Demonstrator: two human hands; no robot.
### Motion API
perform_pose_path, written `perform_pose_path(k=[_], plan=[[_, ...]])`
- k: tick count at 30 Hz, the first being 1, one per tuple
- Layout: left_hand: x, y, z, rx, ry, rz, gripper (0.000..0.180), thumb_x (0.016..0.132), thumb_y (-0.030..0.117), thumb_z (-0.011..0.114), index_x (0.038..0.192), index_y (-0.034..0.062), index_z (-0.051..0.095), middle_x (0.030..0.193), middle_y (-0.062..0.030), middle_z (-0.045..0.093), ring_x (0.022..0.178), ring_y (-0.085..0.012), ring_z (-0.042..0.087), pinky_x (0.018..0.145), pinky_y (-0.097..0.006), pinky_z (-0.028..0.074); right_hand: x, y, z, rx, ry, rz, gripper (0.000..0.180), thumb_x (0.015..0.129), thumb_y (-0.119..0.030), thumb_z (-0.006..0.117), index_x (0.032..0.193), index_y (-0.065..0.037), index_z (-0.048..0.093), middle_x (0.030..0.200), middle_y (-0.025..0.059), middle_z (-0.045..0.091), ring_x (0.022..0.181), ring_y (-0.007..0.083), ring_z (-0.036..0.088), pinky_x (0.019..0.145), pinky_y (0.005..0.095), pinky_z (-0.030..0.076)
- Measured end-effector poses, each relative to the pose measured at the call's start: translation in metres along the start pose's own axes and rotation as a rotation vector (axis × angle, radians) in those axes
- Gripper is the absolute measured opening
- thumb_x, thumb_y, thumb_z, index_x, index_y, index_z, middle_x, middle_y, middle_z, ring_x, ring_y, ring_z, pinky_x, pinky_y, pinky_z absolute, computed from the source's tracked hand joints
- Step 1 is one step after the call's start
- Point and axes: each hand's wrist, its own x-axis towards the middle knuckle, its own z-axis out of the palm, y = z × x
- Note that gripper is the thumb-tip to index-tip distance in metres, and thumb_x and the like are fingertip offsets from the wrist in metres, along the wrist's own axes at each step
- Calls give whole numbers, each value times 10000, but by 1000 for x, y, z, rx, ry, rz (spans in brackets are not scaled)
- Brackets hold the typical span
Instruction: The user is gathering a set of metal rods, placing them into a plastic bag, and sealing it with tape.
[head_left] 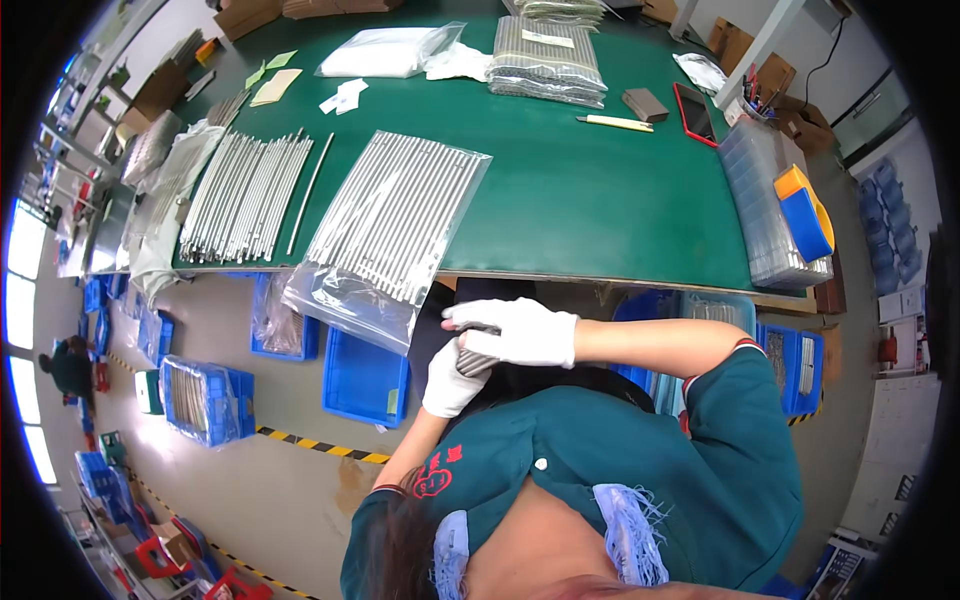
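White gloves cover both of my hands, which meet above my lap just off the table's front edge. My left hand [452, 384] is closed round a small bundle of thin grey metal rods [472, 360]. Over the top of that bundle lies my right hand [525, 333], its fingers curled against the rods; its palm side is hidden. On the table beyond lies a clear plastic bag [352, 300] with a row of silver rods [395, 215] inside, its loose end hanging over the edge. Left of it are a row of loose rods [245, 200] and one separate rod [311, 193].
Toward the back of the green table [590, 215] are stacked bagged rods [545, 60], white plastic bags [375, 52], a cutter knife [615, 123] and a red-edged phone [695, 113]. Tape rolls [805, 215] rest on a clear box at right. Blue bins [365, 375] stand below.
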Motion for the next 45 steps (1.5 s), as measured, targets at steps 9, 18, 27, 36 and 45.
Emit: perform_pose_path(k=[9,18,27,36,45], plan=[[-6,75,3,106,15,249,415,715,68,703,1102,35,558,969,-94,648,920,-189,644,795,-283,497,11,22,26,-13,191,-172,341,886,-270,456,1123,-73,602,1092,80,631,1020,256,598,900,352,462],[40,114,40,489,-140,180,323,710,249,682,958,77,565,858,-172,645,819,-359,628,699,-420,513,-67,37,-14,-434,263,154,535,881,-463,449,1251,-82,505,1318,118,479,1144,311,514,945,393,435],[55,135,55,823,-420,260,340,684,182,662,998,88,571,899,-149,643,830,-330,625,737,-398,502,-289,113,-4,720,456,1065,433,920,-418,513,973,-7,637,969,122,677,831,187,661,719,293,524],[35,111,62,725,-167,553,292,709,109,686,985,69,599,866,-139,648,800,-316,637,716,-365,509,-360,205,156,174,340,1650,446,807,-423,624,1040,-43,628,1024,188,648,953,334,625,824,401,488],[35,111,58,703,-176,481,307,712,111,684,1005,55,608,882,-133,662,812,-301,648,733,-339,517,-348,231,168,226,984,1701,447,763,-444,651,1061,-110,644,920,144,674,890,311,639,776,399,480]])
